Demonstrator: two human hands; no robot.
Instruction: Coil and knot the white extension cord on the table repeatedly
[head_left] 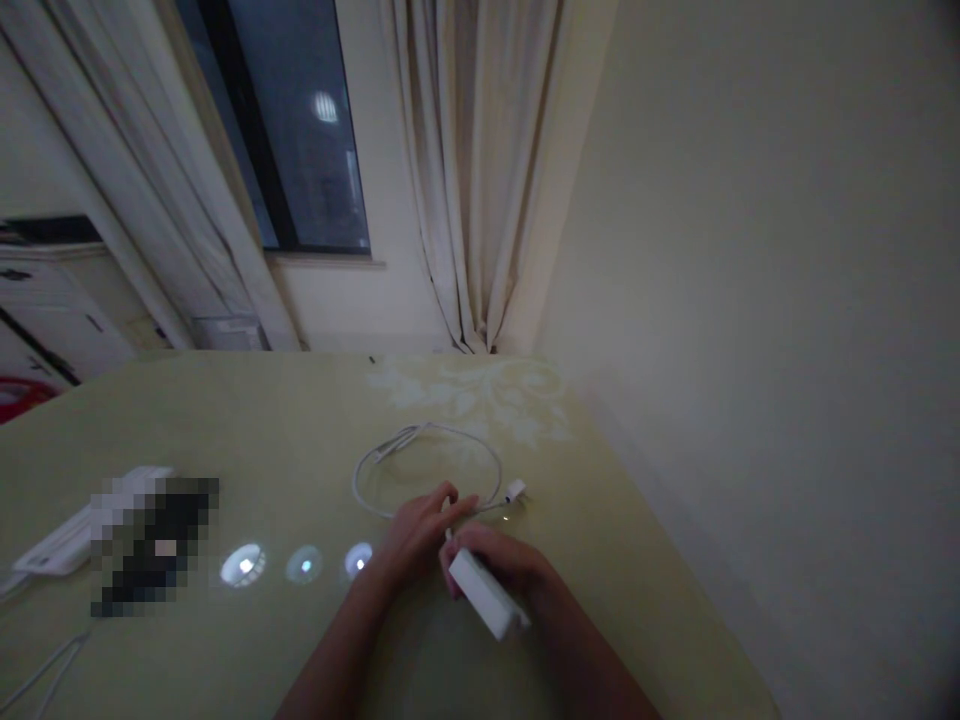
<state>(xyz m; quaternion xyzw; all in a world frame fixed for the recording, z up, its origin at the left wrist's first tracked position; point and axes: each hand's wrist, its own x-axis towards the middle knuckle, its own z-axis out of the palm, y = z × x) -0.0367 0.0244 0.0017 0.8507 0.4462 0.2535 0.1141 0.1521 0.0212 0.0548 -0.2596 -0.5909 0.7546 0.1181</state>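
A white block-shaped charger or power bank [486, 594] is gripped in my right hand [501, 560], low over the yellow-green table [247, 420]. My left hand [420, 528] sits just left of it, fingers pinched on the white cable [427, 455] close to where it meets the block. The cable curls in a loop on the table beyond my hands and ends in a small white plug [515, 491] to the right of the loop.
A blurred-out dark object [154, 545] and a white flat item [56, 548] lie at the table's left. Another white cord [45, 672] lies at the lower left. Light spots [304, 565] reflect on the tabletop. A wall [750, 300] stands close on the right; curtains [472, 170] and a window behind.
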